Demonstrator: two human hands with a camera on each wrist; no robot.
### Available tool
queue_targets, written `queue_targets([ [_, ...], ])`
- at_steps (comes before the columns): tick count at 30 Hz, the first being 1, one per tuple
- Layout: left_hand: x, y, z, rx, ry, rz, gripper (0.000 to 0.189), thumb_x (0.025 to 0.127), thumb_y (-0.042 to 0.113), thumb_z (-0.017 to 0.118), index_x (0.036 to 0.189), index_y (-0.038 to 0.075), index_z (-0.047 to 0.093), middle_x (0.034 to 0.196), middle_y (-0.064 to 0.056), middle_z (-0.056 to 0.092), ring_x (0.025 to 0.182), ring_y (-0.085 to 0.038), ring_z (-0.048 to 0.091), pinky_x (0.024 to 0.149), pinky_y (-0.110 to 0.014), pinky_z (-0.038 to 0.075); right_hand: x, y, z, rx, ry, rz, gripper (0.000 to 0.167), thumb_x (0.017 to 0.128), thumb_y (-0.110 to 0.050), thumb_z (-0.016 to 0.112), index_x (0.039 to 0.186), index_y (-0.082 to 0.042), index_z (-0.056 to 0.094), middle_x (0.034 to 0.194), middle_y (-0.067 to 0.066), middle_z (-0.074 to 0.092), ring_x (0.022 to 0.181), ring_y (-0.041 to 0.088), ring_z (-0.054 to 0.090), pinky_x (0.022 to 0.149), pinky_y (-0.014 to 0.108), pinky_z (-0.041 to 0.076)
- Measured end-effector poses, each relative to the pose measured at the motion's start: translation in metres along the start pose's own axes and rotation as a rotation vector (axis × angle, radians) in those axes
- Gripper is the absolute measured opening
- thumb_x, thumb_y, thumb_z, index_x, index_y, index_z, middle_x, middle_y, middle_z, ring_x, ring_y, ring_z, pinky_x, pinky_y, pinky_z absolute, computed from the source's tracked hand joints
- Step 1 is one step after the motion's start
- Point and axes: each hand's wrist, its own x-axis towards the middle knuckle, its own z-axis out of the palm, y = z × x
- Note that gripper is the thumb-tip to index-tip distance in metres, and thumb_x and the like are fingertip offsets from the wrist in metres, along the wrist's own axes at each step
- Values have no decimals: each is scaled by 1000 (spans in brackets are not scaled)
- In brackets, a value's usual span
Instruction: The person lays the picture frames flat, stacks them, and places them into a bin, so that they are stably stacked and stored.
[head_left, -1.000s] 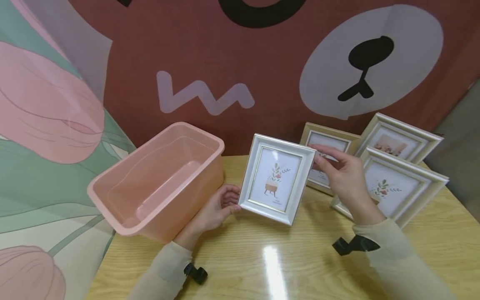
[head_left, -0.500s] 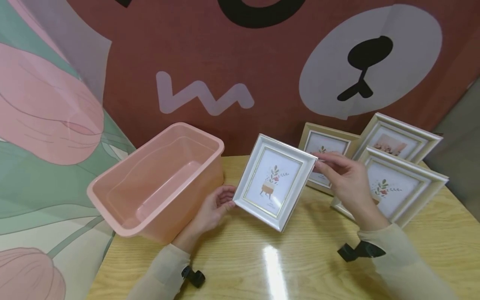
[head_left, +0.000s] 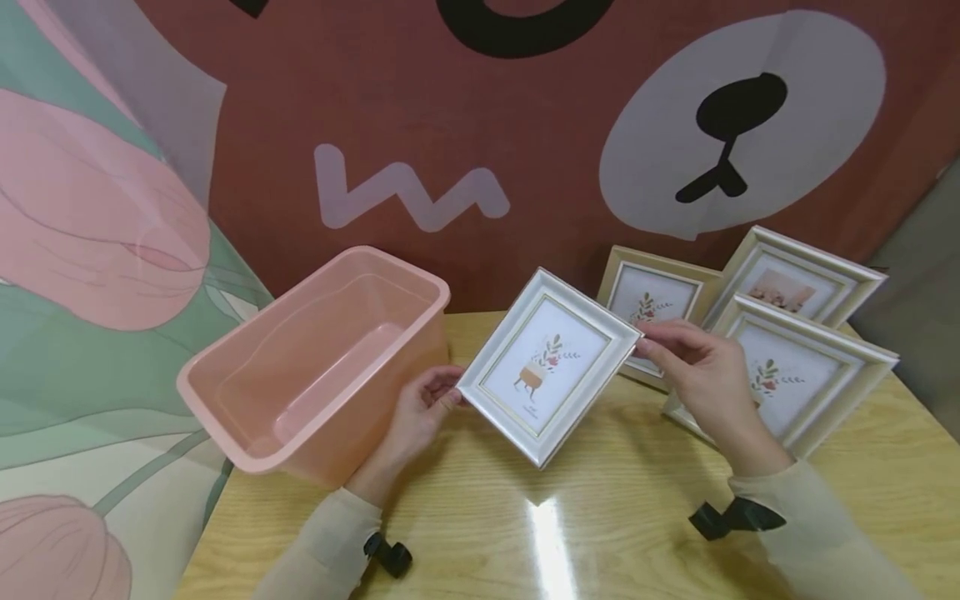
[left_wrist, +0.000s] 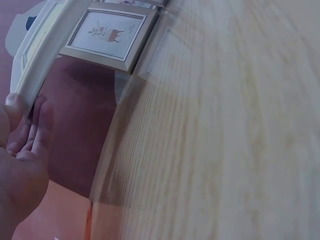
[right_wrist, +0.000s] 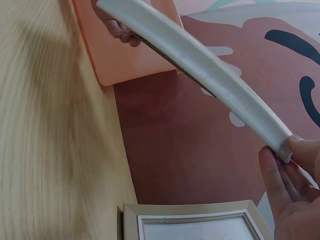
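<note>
A white picture frame (head_left: 551, 367) with a potted-plant print is held up above the table, tilted so one corner points down. My left hand (head_left: 420, 412) pinches its left corner between thumb and fingers; the left wrist view shows the thumb on the front of the white frame (left_wrist: 42, 55). At the opposite corner my right hand (head_left: 708, 379) pinches with thumb and fingertips. In the right wrist view the frame (right_wrist: 210, 75) appears edge-on, with the right hand (right_wrist: 295, 185) at its near end.
A pink plastic bin (head_left: 315, 375) stands on the wooden table (head_left: 480, 533) at left, with nothing visible inside. At right stand a tan frame (head_left: 618, 287), a rear white frame (head_left: 843, 287) and a front white frame (head_left: 825, 400). A bear-patterned cloth (head_left: 540, 150) hangs behind.
The held frame has turned clockwise between my hands. Its left corner has shifted left and its right corner has dropped, my right hand moving slightly down and right with it.
</note>
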Motion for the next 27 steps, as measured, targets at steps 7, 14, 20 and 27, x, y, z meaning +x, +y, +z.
queue_targets([
  [7, 0, 1, 3, -42, 96, -17, 31, 98, -20, 57, 128, -27, 54, 118, -47, 63, 86, -7, 74, 85, -31, 67, -7, 3, -3, -35, -6, 14, 12, 94, 9, 77, 104, 3, 82, 103, -3, 82, 94, 4, 75, 82, 14, 62],
  [14, 5, 6, 6, -91, 205, -58, 29, 99, -18, 58, 127, -26, 55, 105, -9, 75, 83, -7, 74, 82, -28, 67, -15, 5, -8, -164, -5, 43, 12, 91, 8, 80, 101, 2, 83, 100, -9, 82, 93, 2, 74, 79, 13, 62],
  [20, 5, 8, 6, -118, 250, -58, 28, 100, -17, 59, 127, -26, 55, 95, 10, 75, 81, -7, 74, 79, -28, 67, -22, 7, -11, -205, -54, 47, 13, 92, 8, 79, 104, 10, 80, 99, -14, 79, 88, 2, 73, 76, 14, 62],
  [27, 7, 11, 9, -136, 301, -78, 30, 100, -15, 61, 128, -24, 55, 97, 7, 76, 85, -8, 76, 81, -28, 67, -29, 12, -14, -221, -78, 37, 13, 90, 11, 79, 103, 9, 79, 100, -16, 79, 89, 1, 74, 77, 16, 63],
])
